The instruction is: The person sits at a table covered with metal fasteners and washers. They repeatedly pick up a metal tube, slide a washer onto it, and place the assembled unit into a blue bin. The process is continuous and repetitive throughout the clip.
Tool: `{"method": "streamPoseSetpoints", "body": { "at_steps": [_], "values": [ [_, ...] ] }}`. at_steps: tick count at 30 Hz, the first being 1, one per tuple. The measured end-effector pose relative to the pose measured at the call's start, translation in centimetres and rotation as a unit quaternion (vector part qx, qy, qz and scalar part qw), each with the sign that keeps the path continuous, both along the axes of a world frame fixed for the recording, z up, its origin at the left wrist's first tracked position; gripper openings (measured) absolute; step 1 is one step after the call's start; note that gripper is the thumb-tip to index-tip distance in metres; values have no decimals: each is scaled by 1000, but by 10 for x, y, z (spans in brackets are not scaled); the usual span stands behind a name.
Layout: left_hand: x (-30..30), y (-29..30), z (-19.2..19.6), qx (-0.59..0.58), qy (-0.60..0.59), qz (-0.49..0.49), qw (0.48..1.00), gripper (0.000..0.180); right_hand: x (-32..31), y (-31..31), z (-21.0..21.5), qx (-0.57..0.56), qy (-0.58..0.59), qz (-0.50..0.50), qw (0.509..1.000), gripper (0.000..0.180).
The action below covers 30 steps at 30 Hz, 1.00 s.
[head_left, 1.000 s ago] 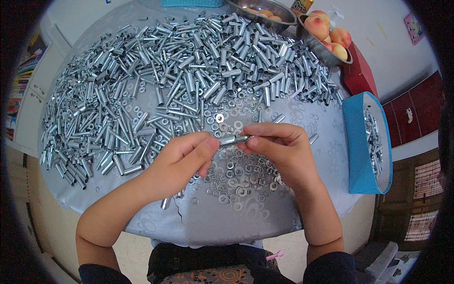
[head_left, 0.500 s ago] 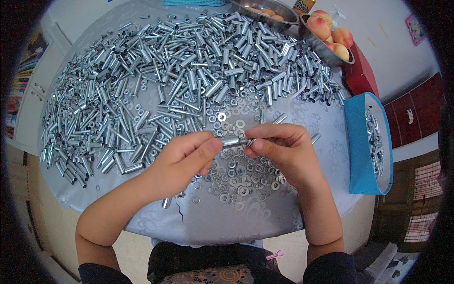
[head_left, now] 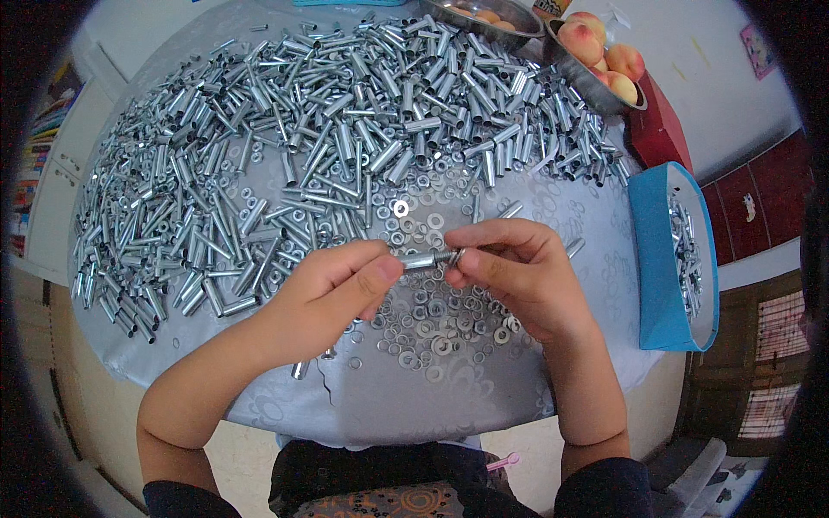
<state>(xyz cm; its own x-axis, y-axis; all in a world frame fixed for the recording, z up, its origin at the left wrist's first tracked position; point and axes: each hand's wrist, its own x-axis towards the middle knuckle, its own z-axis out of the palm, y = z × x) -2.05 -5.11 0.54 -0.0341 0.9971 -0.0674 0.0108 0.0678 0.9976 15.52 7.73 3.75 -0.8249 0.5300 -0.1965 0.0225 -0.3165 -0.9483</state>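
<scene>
Here the left hand (head_left: 332, 289) pinches a short metal tube (head_left: 420, 261) by one end, and the right hand (head_left: 509, 272) closes its fingertips on the other; loose washers (head_left: 432, 324) lie just beneath the grip; a heap of tubes (head_left: 328, 147) spreads beyond it; a blue box (head_left: 656, 259) stands off to the right.

1. A blue bin (head_left: 661, 259) stands at the table's right edge, with metal parts inside.
2. A metal bowl (head_left: 596, 82) at the far right holds peaches (head_left: 604, 53).
3. A second bowl (head_left: 488, 13) sits left of it.
4. A red box (head_left: 658, 129) lies just beside the peaches.
5. Books (head_left: 39, 155) stand at far left.
</scene>
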Motion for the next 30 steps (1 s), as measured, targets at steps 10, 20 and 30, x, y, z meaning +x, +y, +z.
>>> {"method": "streamPoseSetpoints", "body": {
  "at_steps": [10,20,30],
  "values": [
    [0,-1,6,1,13,-7,1000,34,2,1,2,-10,0,33,999,22],
    [0,-1,2,-5,8,-3,1000,35,3,2,-1,-17,6,26,999,23],
    [-1,-1,4,-3,23,-9,1000,37,2,2,-3,-25,10,37,999,25]
  ]
}}
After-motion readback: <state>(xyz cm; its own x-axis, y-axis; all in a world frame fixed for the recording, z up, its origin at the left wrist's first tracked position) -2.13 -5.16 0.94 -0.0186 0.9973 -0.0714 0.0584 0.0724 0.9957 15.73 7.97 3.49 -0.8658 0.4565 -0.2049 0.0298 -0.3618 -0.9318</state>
